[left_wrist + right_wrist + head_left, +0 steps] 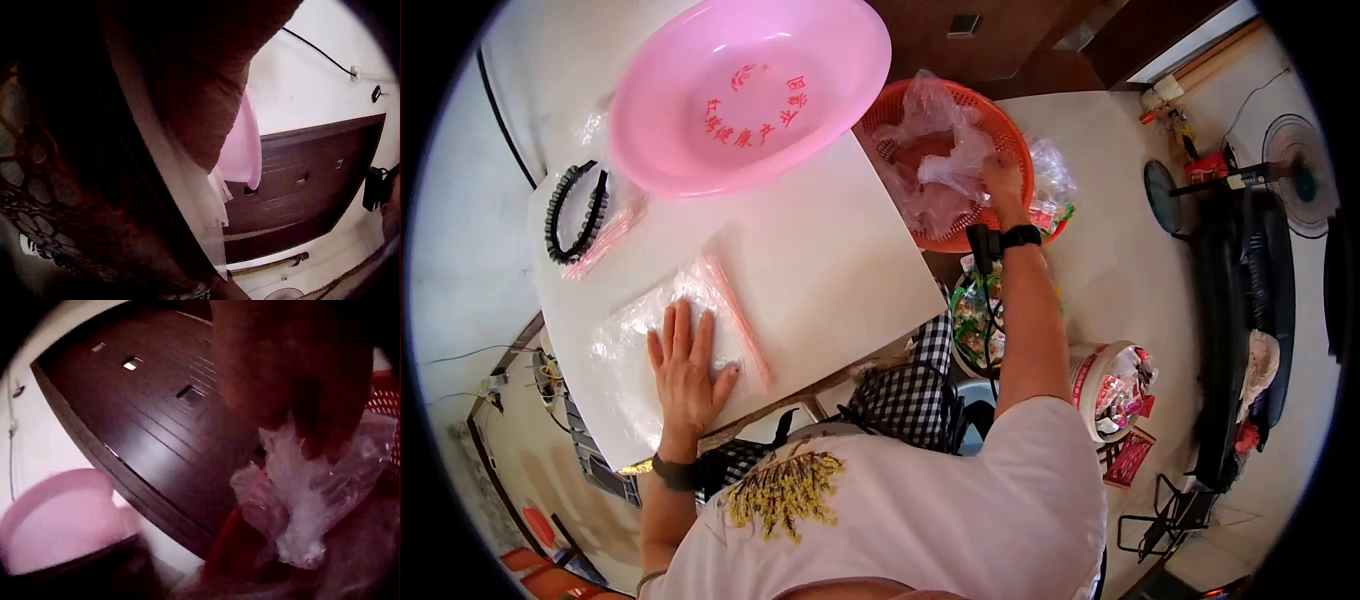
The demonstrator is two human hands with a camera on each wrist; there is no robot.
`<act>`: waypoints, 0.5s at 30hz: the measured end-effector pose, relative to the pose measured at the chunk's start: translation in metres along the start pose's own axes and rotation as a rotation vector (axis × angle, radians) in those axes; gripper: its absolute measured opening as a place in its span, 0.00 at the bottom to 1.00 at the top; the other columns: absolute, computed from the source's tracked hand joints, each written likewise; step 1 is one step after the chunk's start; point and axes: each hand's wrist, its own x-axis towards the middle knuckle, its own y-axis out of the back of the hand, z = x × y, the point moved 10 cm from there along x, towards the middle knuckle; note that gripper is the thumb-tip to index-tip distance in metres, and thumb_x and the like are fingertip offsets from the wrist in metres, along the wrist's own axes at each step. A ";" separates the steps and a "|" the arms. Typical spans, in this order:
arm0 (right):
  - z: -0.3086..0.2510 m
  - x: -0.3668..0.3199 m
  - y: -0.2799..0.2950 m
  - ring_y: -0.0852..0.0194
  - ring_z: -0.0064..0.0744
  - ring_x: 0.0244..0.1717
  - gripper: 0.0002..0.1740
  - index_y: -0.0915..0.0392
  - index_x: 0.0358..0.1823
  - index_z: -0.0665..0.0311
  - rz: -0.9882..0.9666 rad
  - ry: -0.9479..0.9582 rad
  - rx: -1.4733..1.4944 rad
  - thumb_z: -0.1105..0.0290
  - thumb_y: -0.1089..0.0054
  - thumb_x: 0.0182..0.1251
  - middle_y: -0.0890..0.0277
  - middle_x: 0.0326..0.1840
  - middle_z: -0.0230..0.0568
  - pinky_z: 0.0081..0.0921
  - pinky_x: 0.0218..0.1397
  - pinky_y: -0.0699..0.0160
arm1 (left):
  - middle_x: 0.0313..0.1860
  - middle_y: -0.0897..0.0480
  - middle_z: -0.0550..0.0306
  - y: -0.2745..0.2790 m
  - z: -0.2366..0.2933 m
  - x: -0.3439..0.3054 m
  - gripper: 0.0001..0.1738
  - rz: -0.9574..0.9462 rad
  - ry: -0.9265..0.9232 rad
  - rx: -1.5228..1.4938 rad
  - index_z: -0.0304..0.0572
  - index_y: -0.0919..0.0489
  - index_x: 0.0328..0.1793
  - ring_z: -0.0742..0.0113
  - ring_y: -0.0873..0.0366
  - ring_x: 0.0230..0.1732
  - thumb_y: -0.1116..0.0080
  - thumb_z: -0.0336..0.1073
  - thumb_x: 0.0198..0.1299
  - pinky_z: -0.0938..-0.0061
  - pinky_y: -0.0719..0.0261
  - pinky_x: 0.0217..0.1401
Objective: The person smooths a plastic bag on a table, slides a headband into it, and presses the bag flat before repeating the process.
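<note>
The fingers (683,325) of your left hand (687,372) lay straight and spread apart, pressing flat on the clear zip bag (635,325) at about 7 o'clock on the white counter (830,260). Your right hand (1003,185) was out at 2 o'clock, its fingers curled round a crumpled plastic bag (948,168) inside the red basket (1006,128), just beside the counter's edge. The pink basin (820,60) sat at 12 o'clock.

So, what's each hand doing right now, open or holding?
Left hand: open, flat on a clear bag.
Right hand: gripping a crumpled bag in the red basket.
</note>
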 end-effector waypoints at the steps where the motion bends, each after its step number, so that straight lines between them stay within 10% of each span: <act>1: -0.029 -0.029 0.011 0.22 0.47 0.32 0.07 0.26 0.37 0.65 -0.048 -0.063 0.251 0.73 0.52 0.58 0.23 0.30 0.48 0.41 0.32 0.24 | 0.75 0.46 0.41 0.003 0.001 -0.001 0.41 0.012 -0.004 -0.007 0.43 0.36 0.71 0.45 0.54 0.77 0.42 0.49 0.50 0.44 0.65 0.75; 5: -0.113 -0.105 0.040 0.28 0.30 0.24 0.06 0.33 0.34 0.58 -0.257 -0.049 0.724 0.79 0.57 0.60 0.33 0.24 0.33 0.27 0.24 0.29 | 0.76 0.47 0.42 0.005 0.000 -0.006 0.40 0.068 -0.017 -0.014 0.46 0.35 0.71 0.47 0.55 0.77 0.42 0.50 0.52 0.42 0.62 0.74; 9: -0.166 -0.167 0.043 0.28 0.27 0.27 0.15 0.33 0.50 0.61 -0.454 0.040 0.867 0.78 0.56 0.60 0.28 0.34 0.34 0.24 0.26 0.28 | 0.77 0.49 0.44 0.001 -0.005 -0.009 0.39 0.061 -0.006 -0.013 0.46 0.38 0.72 0.48 0.56 0.78 0.46 0.53 0.55 0.44 0.63 0.75; 15: -0.265 -0.294 -0.013 0.27 0.31 0.25 0.13 0.32 0.43 0.62 -0.782 0.050 1.012 0.80 0.57 0.56 0.26 0.34 0.37 0.28 0.27 0.25 | 0.74 0.42 0.44 0.016 -0.022 -0.013 0.49 0.217 -0.085 -0.405 0.44 0.43 0.75 0.48 0.51 0.76 0.33 0.49 0.48 0.46 0.56 0.74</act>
